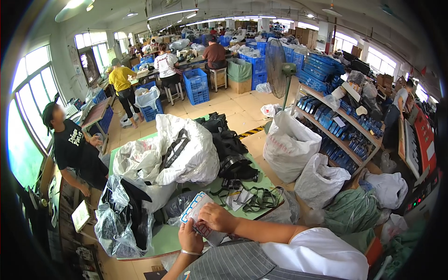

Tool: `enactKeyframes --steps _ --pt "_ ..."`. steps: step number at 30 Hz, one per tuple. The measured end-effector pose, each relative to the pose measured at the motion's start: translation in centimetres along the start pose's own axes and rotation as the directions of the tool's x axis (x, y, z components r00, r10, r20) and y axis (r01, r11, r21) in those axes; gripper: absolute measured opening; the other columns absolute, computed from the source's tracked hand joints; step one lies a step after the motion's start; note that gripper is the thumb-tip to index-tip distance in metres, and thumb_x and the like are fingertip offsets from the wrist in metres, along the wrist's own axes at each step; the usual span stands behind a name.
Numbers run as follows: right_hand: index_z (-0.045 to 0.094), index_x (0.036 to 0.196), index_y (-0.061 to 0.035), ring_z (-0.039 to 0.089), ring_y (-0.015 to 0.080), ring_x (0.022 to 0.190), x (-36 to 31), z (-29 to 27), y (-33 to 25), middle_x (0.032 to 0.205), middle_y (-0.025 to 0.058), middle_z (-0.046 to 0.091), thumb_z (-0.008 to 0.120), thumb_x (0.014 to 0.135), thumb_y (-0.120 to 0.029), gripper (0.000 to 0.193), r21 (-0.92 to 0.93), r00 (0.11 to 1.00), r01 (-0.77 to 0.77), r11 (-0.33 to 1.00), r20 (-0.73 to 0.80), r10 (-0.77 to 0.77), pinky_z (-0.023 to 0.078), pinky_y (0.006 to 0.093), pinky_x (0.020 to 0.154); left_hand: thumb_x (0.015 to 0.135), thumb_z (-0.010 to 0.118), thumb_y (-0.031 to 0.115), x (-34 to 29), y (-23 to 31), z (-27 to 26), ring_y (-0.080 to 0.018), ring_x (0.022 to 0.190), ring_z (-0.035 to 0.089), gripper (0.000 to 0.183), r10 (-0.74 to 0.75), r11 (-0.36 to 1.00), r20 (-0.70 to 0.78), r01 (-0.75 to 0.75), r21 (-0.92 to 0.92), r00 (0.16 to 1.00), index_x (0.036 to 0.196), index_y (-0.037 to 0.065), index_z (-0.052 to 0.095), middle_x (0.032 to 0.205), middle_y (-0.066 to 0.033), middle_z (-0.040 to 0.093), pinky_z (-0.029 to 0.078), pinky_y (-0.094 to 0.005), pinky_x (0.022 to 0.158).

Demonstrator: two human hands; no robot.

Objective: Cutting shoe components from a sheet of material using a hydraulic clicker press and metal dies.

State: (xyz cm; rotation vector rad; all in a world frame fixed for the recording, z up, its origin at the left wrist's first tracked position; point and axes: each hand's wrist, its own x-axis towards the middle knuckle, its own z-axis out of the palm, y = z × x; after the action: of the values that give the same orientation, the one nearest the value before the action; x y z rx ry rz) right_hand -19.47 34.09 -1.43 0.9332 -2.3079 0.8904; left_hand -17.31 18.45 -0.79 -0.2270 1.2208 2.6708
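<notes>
A white sheet [195,205] with blue-edged and red-edged label shapes is held up over the near edge of a green table [163,242]. My left hand [190,239] grips it from below, thumb and fingers closed on its lower edge. Across its face reaches my right hand [217,217], fingers bent and pressed on the sheet; whether a label is between the fingertips I cannot make out. Just beyond lie dark green straps [261,199] with buckles and a pile of black bags [227,144]. A large white woven sack [189,151] slumps on the table's middle.
Clear plastic bags with black goods [123,219] lie at the table's left. White sacks [289,144] stand on the floor to the right, before a shelf rack [333,123] of blue items. A person in black [77,151] stands at left; others work farther off.
</notes>
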Motion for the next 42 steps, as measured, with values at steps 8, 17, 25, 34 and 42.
enactKeyframes --steps 8,17,25,34,42 --pt "0.059 0.087 -0.0095 0.052 0.0264 0.087 0.4 -0.3 -0.2 0.091 0.0063 0.055 0.062 0.075 -0.016 0.014 0.019 0.991 0.045 0.999 -0.124 -0.043 0.041 0.0389 0.078 0.093 0.042 0.012 0.2 -0.3 -0.7 -0.0241 0.091 0.061 0.024 0.037 0.999 0.041 -0.036 -0.024 0.998 0.111 -0.003 0.049 0.107 -0.0148 0.059 0.05 -0.0345 0.079" --pt "0.058 0.084 -0.0086 0.051 0.0267 0.083 0.7 -0.2 -0.1 0.085 0.0069 0.053 0.062 0.075 -0.016 0.013 -0.023 1.0 0.009 1.0 -0.028 -0.01 0.04 0.0382 0.075 0.093 0.045 0.012 0.2 -0.1 0.1 -0.0221 0.09 0.062 0.023 -0.031 0.992 0.003 0.031 -0.12 1.0 0.11 -0.003 0.05 0.104 -0.0129 0.061 0.05 -0.0343 0.081" --pt "0.061 0.089 -0.0095 0.052 0.0252 0.082 0.6 -0.6 -0.5 0.089 0.005 0.055 0.066 0.074 -0.013 0.016 0.009 0.995 0.018 1.0 -0.1 -0.017 0.041 0.0398 0.075 0.093 0.048 0.015 -0.1 -0.3 0.1 -0.018 0.087 0.062 0.022 -0.053 0.995 -0.05 0.049 -0.083 0.997 0.111 0.002 0.051 0.102 -0.0093 0.061 0.052 -0.0321 0.072" --pt "0.056 0.08 -0.0096 0.052 0.0278 0.08 0.8 -0.4 -0.6 0.083 0.0067 0.055 0.063 0.074 -0.01 0.009 0.044 0.999 0.008 0.999 -0.038 -0.006 0.04 0.0398 0.075 0.093 0.049 0.015 -0.6 -0.2 0.0 -0.017 0.09 0.059 0.023 -0.08 0.997 -0.11 0.077 -0.031 0.991 0.113 0.004 0.051 0.106 -0.0083 0.059 0.052 -0.0329 0.073" --pt "0.063 0.088 -0.0051 0.055 0.0256 0.081 0.6 0.0 -1.0 0.085 0.0057 0.057 0.067 0.072 -0.009 0.017 0.106 0.995 -0.019 0.994 -0.094 0.029 0.044 0.0365 0.074 0.094 0.046 0.014 -0.5 -0.8 -0.6 -0.0181 0.084 0.063 0.022 -0.022 0.999 -0.093 0.018 -0.043 0.995 0.113 0.004 0.05 0.102 -0.0081 0.061 0.054 -0.034 0.072"
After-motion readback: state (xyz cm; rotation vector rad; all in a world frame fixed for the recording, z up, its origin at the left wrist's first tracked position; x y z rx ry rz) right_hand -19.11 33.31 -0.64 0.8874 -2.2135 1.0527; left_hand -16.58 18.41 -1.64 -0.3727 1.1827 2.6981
